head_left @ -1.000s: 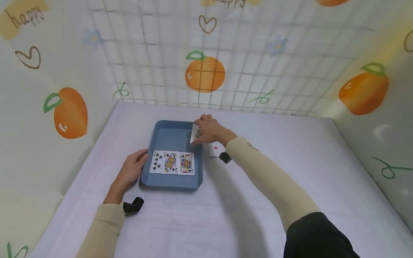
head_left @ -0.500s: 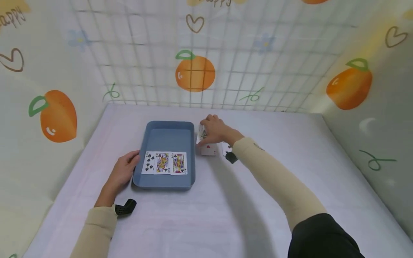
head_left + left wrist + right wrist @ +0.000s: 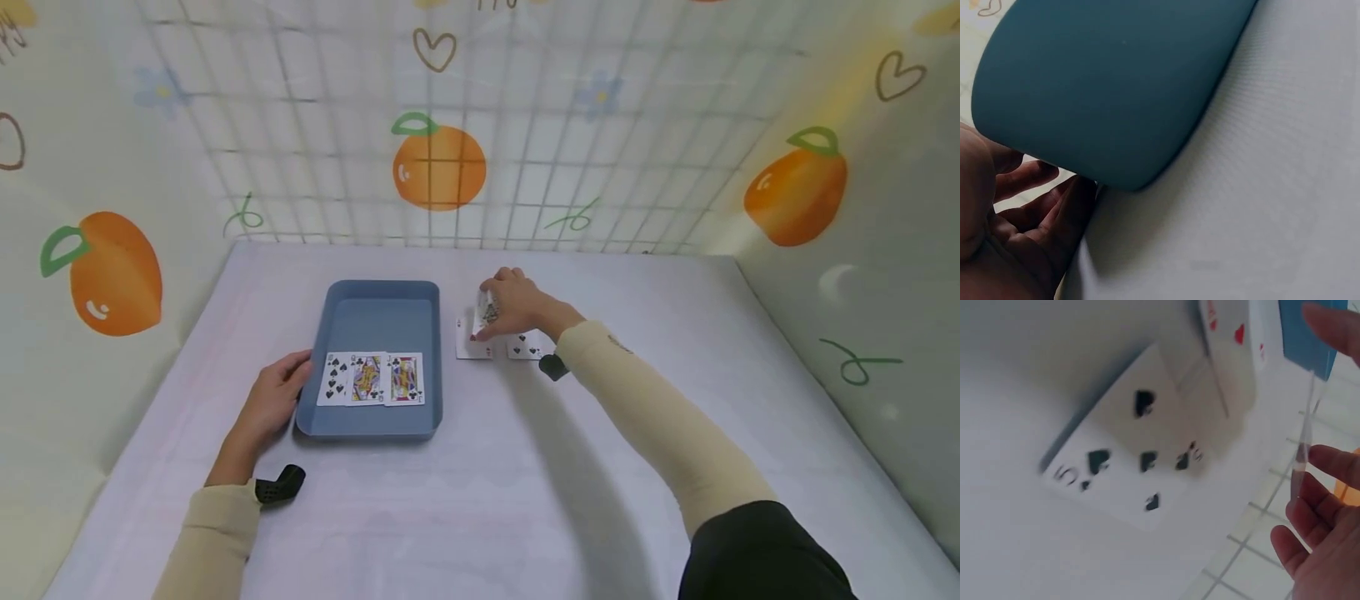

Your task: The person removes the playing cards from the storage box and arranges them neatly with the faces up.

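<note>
My right hand (image 3: 513, 302) pinches a playing card (image 3: 486, 307) between thumb and fingers, held above the table. In the right wrist view this card (image 3: 1305, 434) shows nearly edge-on. Below it on the table lie a heart card (image 3: 468, 348) and the five of spades (image 3: 1135, 450), the latter partly hidden by the hand in the head view. My left hand (image 3: 272, 396) rests its fingers against the left side of a blue tray (image 3: 382, 321). Inside that tray, a spade card (image 3: 332, 379) and two picture cards, a left one (image 3: 367, 379) and a right one (image 3: 405, 379), lie face up, slightly overlapping.
A white cloth (image 3: 420, 508) covers the table. Behind it and at both sides hang curtains (image 3: 525, 150) printed with oranges, with a wire grid at the back. Dark wrist cameras sit on both wrists.
My right hand has moved rightward with the card, from over the tray's right rim to between the heart card and the five. The left hand stays at the tray; the head view has turned right.
</note>
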Motion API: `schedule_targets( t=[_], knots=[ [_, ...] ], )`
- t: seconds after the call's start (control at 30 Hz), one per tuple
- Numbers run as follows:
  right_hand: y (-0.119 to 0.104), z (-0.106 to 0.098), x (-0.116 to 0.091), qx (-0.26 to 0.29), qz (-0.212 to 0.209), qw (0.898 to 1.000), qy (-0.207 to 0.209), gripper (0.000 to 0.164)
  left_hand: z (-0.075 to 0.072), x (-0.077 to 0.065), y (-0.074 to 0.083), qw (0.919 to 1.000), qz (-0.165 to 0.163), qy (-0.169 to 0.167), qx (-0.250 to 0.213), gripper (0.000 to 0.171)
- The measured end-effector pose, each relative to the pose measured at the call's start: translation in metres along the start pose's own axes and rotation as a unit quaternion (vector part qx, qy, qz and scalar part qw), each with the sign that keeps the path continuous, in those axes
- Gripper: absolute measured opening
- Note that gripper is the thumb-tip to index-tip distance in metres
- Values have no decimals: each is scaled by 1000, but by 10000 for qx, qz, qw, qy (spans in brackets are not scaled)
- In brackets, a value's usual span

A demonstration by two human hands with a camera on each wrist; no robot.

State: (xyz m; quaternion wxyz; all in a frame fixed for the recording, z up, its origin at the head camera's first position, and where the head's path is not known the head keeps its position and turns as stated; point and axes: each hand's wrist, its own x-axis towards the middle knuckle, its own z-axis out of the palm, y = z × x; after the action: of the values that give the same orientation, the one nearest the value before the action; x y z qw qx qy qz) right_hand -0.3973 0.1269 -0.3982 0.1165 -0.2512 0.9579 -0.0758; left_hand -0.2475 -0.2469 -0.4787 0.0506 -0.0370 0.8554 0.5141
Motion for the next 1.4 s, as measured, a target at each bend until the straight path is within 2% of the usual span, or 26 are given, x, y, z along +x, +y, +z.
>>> schedule_targets(
  t=[0.7,1.4],
  knots=[
    [51,6,-35,190,211,9996,32,88,4,-2,0,9998,-29,90,-153,52],
    [90,14,-62,211,508,9985,-58,89,5,-4,0,9998,-88,156,16,54]
  ],
)
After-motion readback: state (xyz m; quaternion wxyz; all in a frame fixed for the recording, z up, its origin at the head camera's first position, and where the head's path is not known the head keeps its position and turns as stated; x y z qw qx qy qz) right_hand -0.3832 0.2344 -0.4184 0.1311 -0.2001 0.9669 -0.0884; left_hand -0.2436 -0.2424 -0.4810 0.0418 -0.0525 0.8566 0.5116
